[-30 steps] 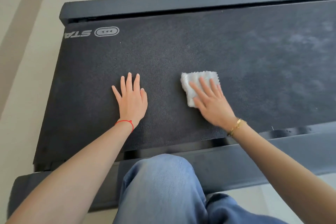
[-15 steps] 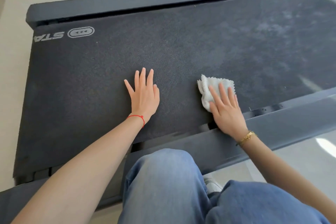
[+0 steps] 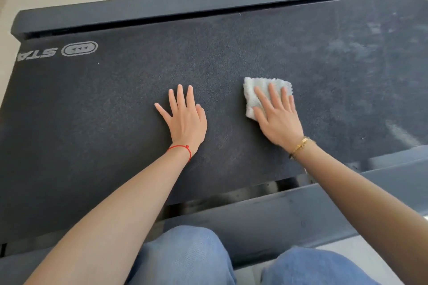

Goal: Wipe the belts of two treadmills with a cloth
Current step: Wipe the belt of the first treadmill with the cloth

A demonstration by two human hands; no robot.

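both hands lie flat on the treadmill belt (image 3: 115, 111); left hand (image 3: 185, 120) braces, fingers straight, holding nothing; at its 3 o'clock, right hand (image 3: 276, 118) presses the white cloth (image 3: 251, 97) under straight fingers to wipe.

Both forearms were bare. The left wrist wore a thin red string bracelet (image 3: 183, 148), the right a gold bangle (image 3: 300, 147). Blue jeans (image 3: 185, 259) covered both knees.
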